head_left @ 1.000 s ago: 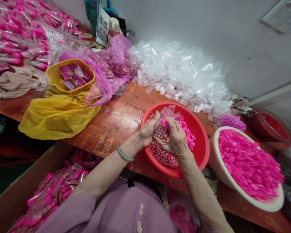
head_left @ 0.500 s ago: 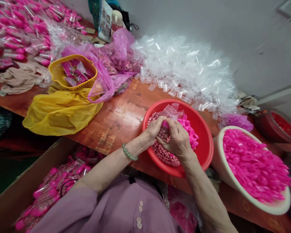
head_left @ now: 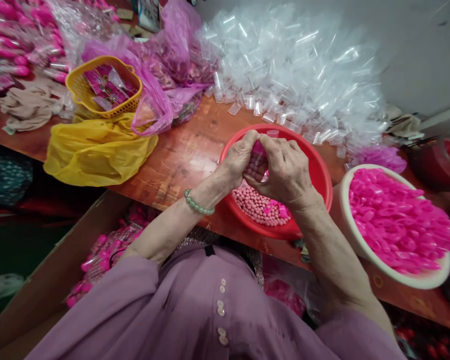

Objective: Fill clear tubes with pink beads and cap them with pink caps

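Observation:
Above a red basin [head_left: 325,186], my left hand [head_left: 237,161] and my right hand [head_left: 288,169] are closed around one small clear plastic tube [head_left: 256,166]. The tube is filled with round pinkish balls, and a bright pink piece sits at its upper end, under my thumbs and fingertips. How far that piece is pushed in is hidden. Loose pink balls [head_left: 255,206] lie in the basin below, along with bright pink plastic pieces [head_left: 278,209]. Part of a clear tube [head_left: 272,133] shows behind my right hand.
A heap of clear plastic tubes [head_left: 292,65] covers the back of the table. A white tub [head_left: 347,220] of pink plastic pieces stands at right. To the left are a yellow basket [head_left: 73,92], a yellow bag [head_left: 97,157] and purple bags [head_left: 180,45]. Filled tubes lie in a carton [head_left: 67,255].
Both hands, still around the tube, have risen slightly and shifted toward the back of the basin. The view has tilted, so the table's contents sit higher in the picture.

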A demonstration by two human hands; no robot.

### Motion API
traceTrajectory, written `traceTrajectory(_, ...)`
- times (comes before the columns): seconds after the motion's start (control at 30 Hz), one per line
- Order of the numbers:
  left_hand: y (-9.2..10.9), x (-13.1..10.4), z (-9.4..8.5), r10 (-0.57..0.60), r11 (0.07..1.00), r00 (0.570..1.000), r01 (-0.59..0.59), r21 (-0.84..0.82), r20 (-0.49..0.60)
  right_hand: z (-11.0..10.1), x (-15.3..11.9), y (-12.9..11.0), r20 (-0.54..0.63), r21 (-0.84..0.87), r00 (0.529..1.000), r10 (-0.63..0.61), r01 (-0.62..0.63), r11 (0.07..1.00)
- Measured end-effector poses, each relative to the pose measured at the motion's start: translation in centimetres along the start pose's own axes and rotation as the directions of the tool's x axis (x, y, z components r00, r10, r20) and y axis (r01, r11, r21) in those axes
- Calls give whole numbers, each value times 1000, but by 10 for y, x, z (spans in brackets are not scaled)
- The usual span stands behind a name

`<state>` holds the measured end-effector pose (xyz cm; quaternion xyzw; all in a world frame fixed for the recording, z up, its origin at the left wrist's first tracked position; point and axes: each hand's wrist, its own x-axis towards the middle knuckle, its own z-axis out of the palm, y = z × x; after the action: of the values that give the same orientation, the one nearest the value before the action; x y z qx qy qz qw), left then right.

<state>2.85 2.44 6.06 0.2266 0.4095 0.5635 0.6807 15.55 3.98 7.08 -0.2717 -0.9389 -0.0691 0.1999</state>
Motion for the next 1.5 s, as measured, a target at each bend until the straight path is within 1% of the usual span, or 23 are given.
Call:
traceTrajectory(0.1, 11, -29, -17, 66, 996, 997, -68, 59, 33, -14, -4, -4, 49, 192, 999, -13, 3, 981)
traceTrajectory(0.2, 18, -77, -62, 196, 963, 979, -202, 178, 50, -7, -11, 8, 183, 337, 976, 114, -172, 926)
traceTrajectory(0.27, 14, -113, -106, 173, 940, 985, -157, 304, -27, 11, -13, 18, 365, 211, 892, 269, -360, 909)
traceTrajectory(0.3, 9, -130, -130, 134, 929, 986, -90, 360, -99, 22, -13, 22, 492, 154, 823, 285, -405, 901)
traceTrajectory(0.37, -6, -160, -181, 119, 877, 951, 34, 479, -285, 44, -10, 24, 616, 53, 723, 312, -434, 900)
traceTrajectory(0.4, -16, -174, -207, 124, 829, 921, 109, 548, -370, 53, -8, 22, 643, 6, 695, 321, -423, 906)
traceTrajectory(0.43, -26, -187, -232, 153, 770, 864, 199, 606, -479, 61, -7, 20, 649, -26, 685, 332, -416, 909)
traceTrajectory(0.53, -54, -225, -299, 303, 518, 687, 463, 719, -660, 70, -6, 13, 636, -54, 690, 345, -405, 912)
traceTrajectory(0.57, -62, -236, -316, 324, 415, 655, 550, 725, -682, 70, -7, 11, 633, -47, 696, 339, -403, 914)
traceTrajectory(0.63, -74, -255, -341, 286, 231, 702, 610, 758, -652, 69, -12, 8, 627, -34, 710, 320, -386, 922)
traceTrajectory(0.7, -79, -266, -352, 244, 133, 725, 632, 763, -644, 68, -17, 3, 612, -24, 730, 304, -367, 930)
traceTrajectory(0.77, -74, -266, -346, 260, 101, 711, 653, 751, -653, 68, -20, -2, 592, -18, 750, 294, -353, 935)
traceTrajectory(0.83, -60, -253, -321, 321, 132, 697, 637, 759, -641, 69, -20, -6, 580, -7, 765, 279, -338, 941)
traceTrajectory(0.9, -41, -230, -276, 403, 245, 724, 504, 828, -559, 70, -18, -8, 582, 10, 771, 257, -324, 946)
traceTrajectory(0.97, -23, -200, -219, 499, 291, 782, 254, 922, -373, 69, -14, -5, 603, 34, 763, 233, -317, 948)
traceTrajectory(1.03, -10, -166, -159, 553, 200, 829, -34, 979, -84, 68, -11, 1, 639, 72, 743, 197, -313, 947)
traceTrajectory(1.1, -5, -132, -109, 521, 76, 832, -269, 960, 192, 66, -9, 8, 679, 132, 720, 143, -311, 941)
traceTrajectory(1.17, -5, -100, -73, 384, -93, 833, -395, 914, 399, 64, -9, 13, 708, 206, 701, 82, -317, 926)
traceTrajectory(1.2, -6, -85, -61, 288, -202, 847, -402, 893, 447, 64, -9, 15, 718, 245, 694, 53, -323, 914)
traceTrajectory(1.27, -7, -60, -44, 95, -410, 906, -343, 845, 413, 65, -9, 19, 733, 313, 680, 5, -343, 885)
traceTrajectory(1.33, -7, -41, -34, -76, -552, 943, -311, 774, 325, 67, -9, 23, 745, 366, 666, -32, -370, 854)
traceTrajectory(1.4, -6, -28, -28, -201, -623, 949, -315, 716, 244, 68, -9, 28, 757, 407, 651, -59, -398, 822)
traceTrajectory(1.5, -7, -16, -22, -298, -680, 942, -324, 658, 156, 70, -9, 34, 766, 450, 637, -86, -436, 780)
